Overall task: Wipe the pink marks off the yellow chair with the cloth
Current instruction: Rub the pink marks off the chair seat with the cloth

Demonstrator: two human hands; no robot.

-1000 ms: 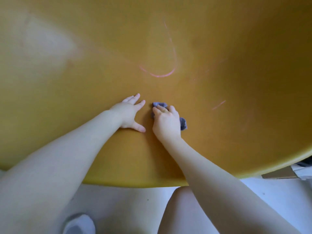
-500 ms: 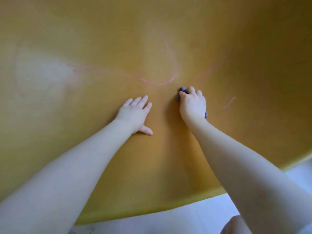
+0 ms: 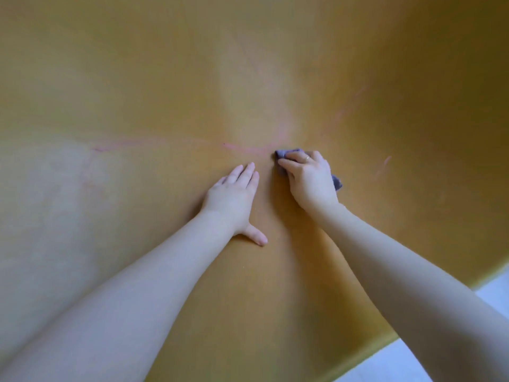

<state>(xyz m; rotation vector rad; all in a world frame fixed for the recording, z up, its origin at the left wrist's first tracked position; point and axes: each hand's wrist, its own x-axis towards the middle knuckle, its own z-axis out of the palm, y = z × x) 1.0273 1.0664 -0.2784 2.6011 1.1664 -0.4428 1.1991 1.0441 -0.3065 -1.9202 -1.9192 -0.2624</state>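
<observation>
The yellow chair (image 3: 137,78) fills almost the whole view. A curved pink mark (image 3: 242,146) runs across its middle, with a fainter line (image 3: 124,146) trailing left and a short stroke (image 3: 384,164) at the right. My right hand (image 3: 309,179) presses a small grey-purple cloth (image 3: 281,154) onto the right end of the curved mark; another corner of the cloth shows behind the wrist. My left hand (image 3: 234,197) lies flat on the seat just left of it, fingers together, thumb spread, holding nothing.
The chair's front rim (image 3: 413,340) runs diagonally at the lower right, with pale floor (image 3: 468,340) beyond it. A faint smeared pink streak (image 3: 347,108) rises up the chair's right side. A lighter patch (image 3: 55,175) lies at the left.
My right hand with the cloth has moved up from the seat to the right end of the curved mark. The upper loop of the mark has faded. The camera has moved closer.
</observation>
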